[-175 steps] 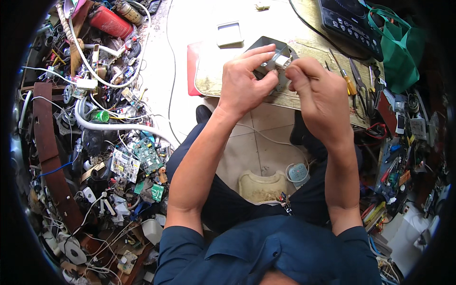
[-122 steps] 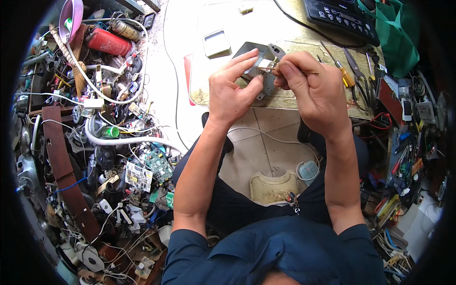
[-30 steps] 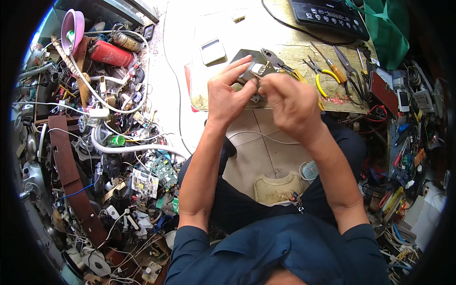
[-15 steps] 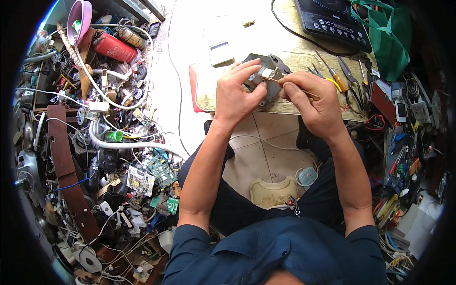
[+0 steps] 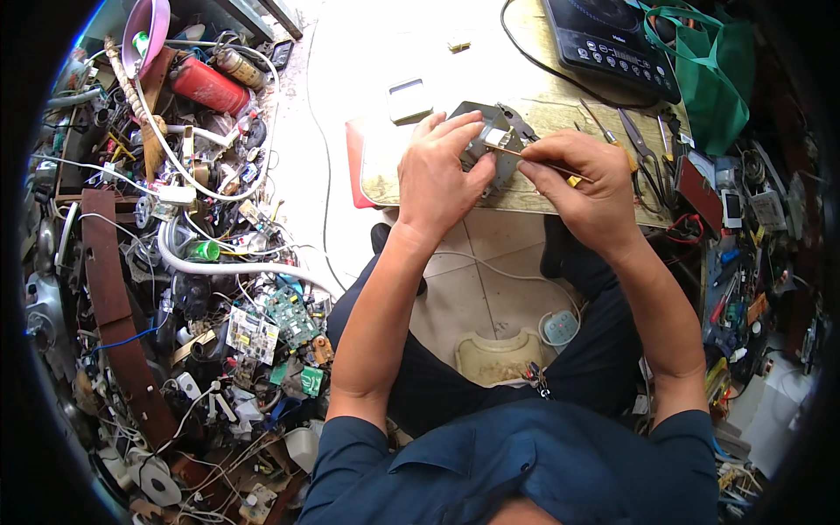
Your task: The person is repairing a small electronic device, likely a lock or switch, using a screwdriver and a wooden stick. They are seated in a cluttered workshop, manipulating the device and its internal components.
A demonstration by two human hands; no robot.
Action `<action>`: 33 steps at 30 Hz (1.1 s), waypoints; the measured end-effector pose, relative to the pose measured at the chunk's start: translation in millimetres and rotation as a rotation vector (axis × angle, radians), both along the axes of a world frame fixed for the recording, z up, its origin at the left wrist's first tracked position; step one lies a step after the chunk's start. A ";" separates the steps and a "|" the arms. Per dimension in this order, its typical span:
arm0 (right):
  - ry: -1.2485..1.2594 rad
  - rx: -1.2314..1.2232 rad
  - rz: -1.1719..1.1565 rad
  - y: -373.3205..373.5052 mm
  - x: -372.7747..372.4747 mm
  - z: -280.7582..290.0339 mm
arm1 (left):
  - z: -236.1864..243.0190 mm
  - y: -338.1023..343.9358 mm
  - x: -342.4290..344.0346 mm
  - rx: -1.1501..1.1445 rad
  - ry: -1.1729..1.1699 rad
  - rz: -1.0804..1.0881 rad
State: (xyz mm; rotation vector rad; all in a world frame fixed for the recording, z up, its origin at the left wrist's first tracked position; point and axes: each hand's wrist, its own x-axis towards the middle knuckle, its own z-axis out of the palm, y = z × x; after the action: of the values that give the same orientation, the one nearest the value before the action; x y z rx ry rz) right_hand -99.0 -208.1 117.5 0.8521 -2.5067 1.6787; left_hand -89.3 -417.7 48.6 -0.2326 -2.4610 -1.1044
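My left hand holds a small grey metal casing near the front edge of the table, its fingers over the casing's left side and its thumb toward the front. A white part shows on top of the casing. Pinched between the thumb and fingers of my right hand is a thin copper-coloured rod-shaped tool. Its tip reaches the casing beside the white part; my fingers hide much of its other end. Dark plier-like jaws lie just behind the casing.
A small white-rimmed frame and a tiny brass-coloured part lie farther back on the wooden table. Scissors, a black induction cooker and a green bag are at right. Circuit boards and cables crowd the left.
My right hand has shifted slightly right and down, and more of the thin tool shows. My left hand keeps its hold on the casing. The whole view has moved a little.
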 end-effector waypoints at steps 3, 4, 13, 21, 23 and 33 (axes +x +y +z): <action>-0.061 -0.062 -0.019 2.5 3.7 0.4 | 2.7 0.2 0.8 0.007 -0.001 0.002; -0.056 -0.055 -0.012 4.3 5.7 1.7 | 4.7 0.2 1.6 0.013 -0.005 0.001; -0.384 -0.276 0.073 45.0 50.2 -16.8 | 14.4 -3.0 -0.4 0.021 -0.093 -0.050; -0.900 -0.176 0.091 61.6 46.3 -6.8 | 17.8 -3.4 -1.7 0.117 -0.146 -0.075; -0.870 -0.163 0.067 50.6 41.4 2.8 | 17.0 -1.6 -2.6 0.158 -0.165 -0.074; -0.176 0.278 0.063 30.8 12.9 3.8 | 2.6 -0.5 -5.5 0.247 -0.146 -0.072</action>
State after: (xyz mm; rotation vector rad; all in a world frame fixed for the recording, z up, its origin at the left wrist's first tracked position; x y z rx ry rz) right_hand -86.1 -177.3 121.3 0.8405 -2.9124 1.5052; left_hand -94.8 -418.3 51.3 -0.1705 -2.4256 -1.4897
